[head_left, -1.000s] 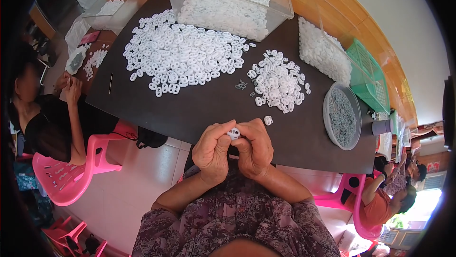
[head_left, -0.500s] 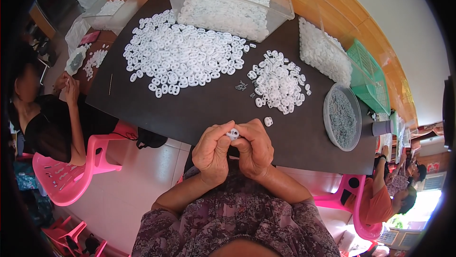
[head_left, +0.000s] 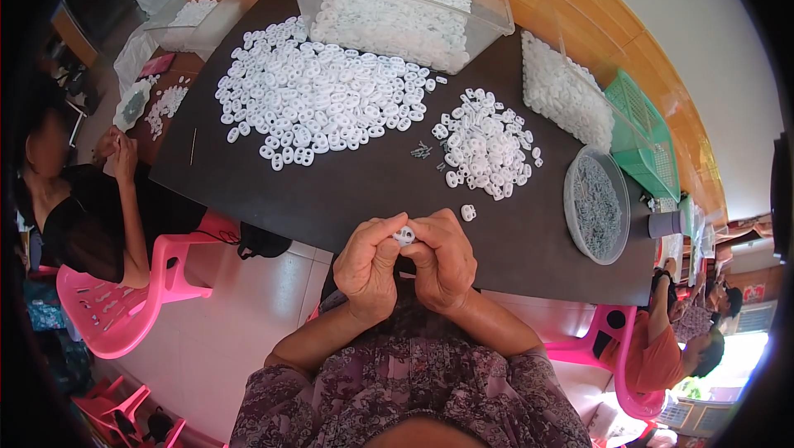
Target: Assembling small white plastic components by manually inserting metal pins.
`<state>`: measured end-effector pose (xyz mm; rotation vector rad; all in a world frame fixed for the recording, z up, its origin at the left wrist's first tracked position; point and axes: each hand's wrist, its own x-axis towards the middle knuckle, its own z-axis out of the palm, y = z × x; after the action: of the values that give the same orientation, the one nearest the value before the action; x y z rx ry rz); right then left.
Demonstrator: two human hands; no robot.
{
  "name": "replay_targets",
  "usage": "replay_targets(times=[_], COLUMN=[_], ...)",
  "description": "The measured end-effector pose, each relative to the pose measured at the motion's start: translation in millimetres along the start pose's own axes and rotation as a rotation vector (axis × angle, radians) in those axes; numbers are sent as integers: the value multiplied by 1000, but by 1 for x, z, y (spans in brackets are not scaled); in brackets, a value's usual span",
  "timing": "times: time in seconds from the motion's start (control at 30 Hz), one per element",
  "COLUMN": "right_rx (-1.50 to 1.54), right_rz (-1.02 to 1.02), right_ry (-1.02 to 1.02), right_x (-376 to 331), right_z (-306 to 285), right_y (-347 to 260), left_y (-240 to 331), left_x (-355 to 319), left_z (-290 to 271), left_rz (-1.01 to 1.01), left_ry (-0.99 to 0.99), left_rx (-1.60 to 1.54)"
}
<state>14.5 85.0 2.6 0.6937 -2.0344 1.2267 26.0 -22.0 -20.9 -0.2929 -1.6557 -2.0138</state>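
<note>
I am watching both hands working at the near edge of the dark table [head_left: 331, 200], close to the body. The left hand [head_left: 370, 270] and the right hand [head_left: 444, 262] are meeting fingertip to fingertip, and both are pinching one small white plastic piece [head_left: 404, 236] between thumbs and forefingers. The piece is sitting right between the two hands, above the knuckles and slightly toward the table side; neither hand is nearer, since both are touching it. Its long axis I cannot tell, because the fingers are covering most of it.

A single loose white piece [head_left: 468, 213] is lying on the table just beyond the right hand. Farther out, a small pile of white pieces [head_left: 488, 146] is resting to the right, and a larger spread of white pieces [head_left: 318, 105] to the left. A round grey dish [head_left: 597, 205] of small metal parts is standing well to the right.
</note>
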Motion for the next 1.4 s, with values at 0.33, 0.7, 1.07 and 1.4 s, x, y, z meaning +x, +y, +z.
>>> replay_targets(times=[0.33, 0.7, 1.07, 1.4], right_rx=[-9, -9, -25, -21], right_rz=[-34, -23, -28, -24], right_ry=[-9, -18, -16, -12], right_x=[1, 1, 0, -2], right_z=[2, 2, 3, 5], right_y=[1, 0, -1, 2], left_y=[1, 2, 0, -7], left_x=[-1, 0, 1, 0], left_z=[0, 0, 1, 2], left_rz=[0, 38, 80, 94], left_ry=[26, 23, 42, 27], left_rx=[11, 24, 56, 40])
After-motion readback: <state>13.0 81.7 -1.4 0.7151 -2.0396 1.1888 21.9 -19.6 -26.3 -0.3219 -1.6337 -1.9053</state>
